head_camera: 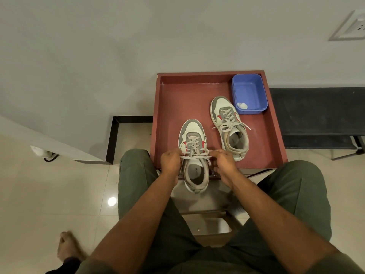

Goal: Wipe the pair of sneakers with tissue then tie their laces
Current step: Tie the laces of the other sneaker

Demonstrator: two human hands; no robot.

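Two grey-and-white sneakers with red marks sit on a red-brown tray table (171, 95). The near sneaker (194, 173) hangs partly over the table's front edge, toe pointing away from me. My left hand (170, 160) and my right hand (224, 161) each pinch one end of its grey lace (194, 153), which is pulled taut across the tongue. The far sneaker (230, 127) rests to the right, its laces lying loose to both sides. A crumpled white tissue (242, 105) lies in a blue tub (249, 92).
The blue tub stands in the table's back right corner. A dark bench (316, 115) runs to the right of the table. My knees in green trousers flank the table's front, over a pale tiled floor (49, 194). A grey wall rises behind.
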